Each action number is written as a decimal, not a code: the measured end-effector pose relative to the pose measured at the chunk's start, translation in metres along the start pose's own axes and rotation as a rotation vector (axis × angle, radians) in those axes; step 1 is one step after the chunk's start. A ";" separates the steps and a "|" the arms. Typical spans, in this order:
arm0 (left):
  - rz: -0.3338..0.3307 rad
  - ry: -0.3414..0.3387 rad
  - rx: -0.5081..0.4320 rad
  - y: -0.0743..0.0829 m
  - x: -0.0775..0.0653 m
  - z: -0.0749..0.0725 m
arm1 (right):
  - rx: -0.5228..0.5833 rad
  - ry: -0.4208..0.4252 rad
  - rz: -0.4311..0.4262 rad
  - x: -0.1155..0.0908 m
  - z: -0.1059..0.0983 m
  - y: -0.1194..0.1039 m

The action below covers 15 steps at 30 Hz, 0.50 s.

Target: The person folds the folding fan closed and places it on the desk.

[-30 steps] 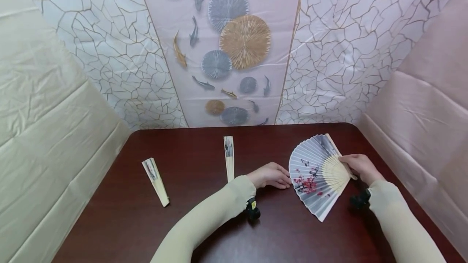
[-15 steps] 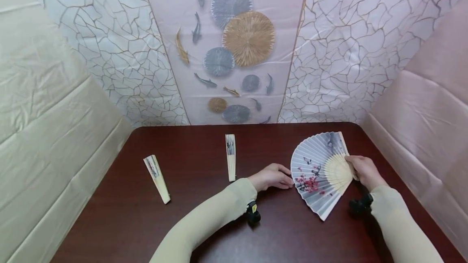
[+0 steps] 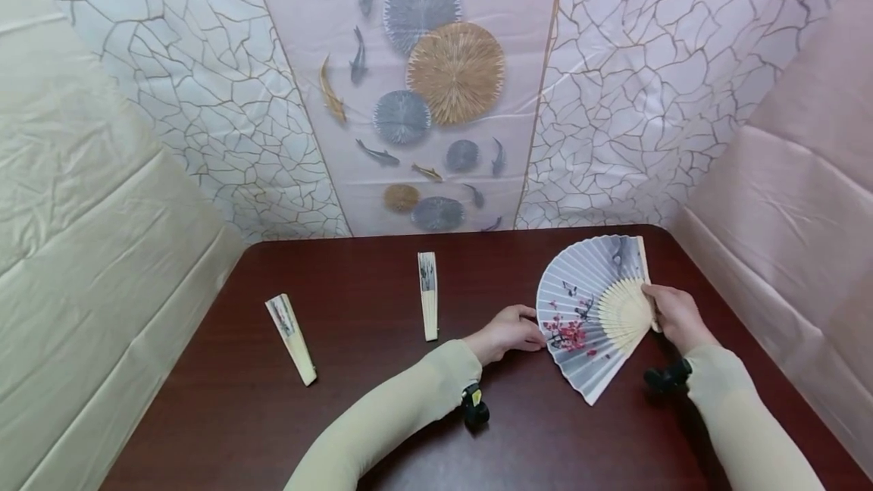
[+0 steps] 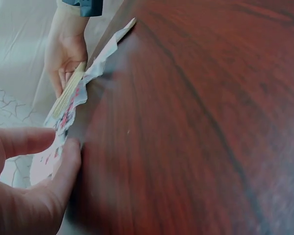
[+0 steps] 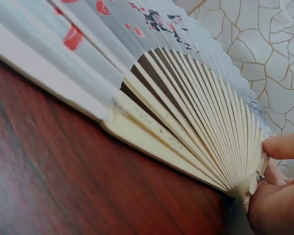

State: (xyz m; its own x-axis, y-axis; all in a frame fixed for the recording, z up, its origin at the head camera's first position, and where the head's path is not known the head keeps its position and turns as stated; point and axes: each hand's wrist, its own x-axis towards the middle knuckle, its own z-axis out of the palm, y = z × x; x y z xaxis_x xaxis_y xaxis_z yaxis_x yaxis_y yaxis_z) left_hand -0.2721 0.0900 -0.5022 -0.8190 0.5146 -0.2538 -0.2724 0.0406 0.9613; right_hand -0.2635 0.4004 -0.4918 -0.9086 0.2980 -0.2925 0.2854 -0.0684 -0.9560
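Note:
An open folding fan (image 3: 583, 317), grey-white with red blossoms and pale ribs, is tilted up at the table's right side. My right hand (image 3: 678, 317) grips it near the pivot, and the thumb lies against the ribs in the right wrist view. My left hand (image 3: 508, 333) is at the fan's left edge; in the left wrist view its curled fingers (image 4: 29, 139) lie on both sides of the paper rim. Part of the fingertips is hidden there. Two folded fans lie apart on the table, one in the middle (image 3: 427, 298) and one at the left (image 3: 292, 339).
The dark red-brown table (image 3: 355, 377) has a patterned cloth wall (image 3: 436, 135) behind it. Pale fabric panels rise at the left (image 3: 102, 248) and the right (image 3: 784, 226). Black wrist cameras hang below both sleeves.
The open fan has been raised slightly and its right guard now stands more upright, my right hand moving with it. My left hand stays at its left edge. The folded fans lie still.

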 end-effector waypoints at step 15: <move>0.083 0.119 0.030 -0.016 -0.006 0.017 | 0.227 0.076 0.098 -0.011 0.003 0.011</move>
State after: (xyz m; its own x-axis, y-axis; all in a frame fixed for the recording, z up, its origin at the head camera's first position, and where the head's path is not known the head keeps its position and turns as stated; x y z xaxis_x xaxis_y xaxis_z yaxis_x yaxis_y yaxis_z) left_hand -0.2537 0.1009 -0.5144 -0.8928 0.4120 -0.1824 -0.1873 0.0288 0.9819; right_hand -0.2518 0.3936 -0.4991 -0.8519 0.3499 -0.3898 0.2874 -0.3100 -0.9063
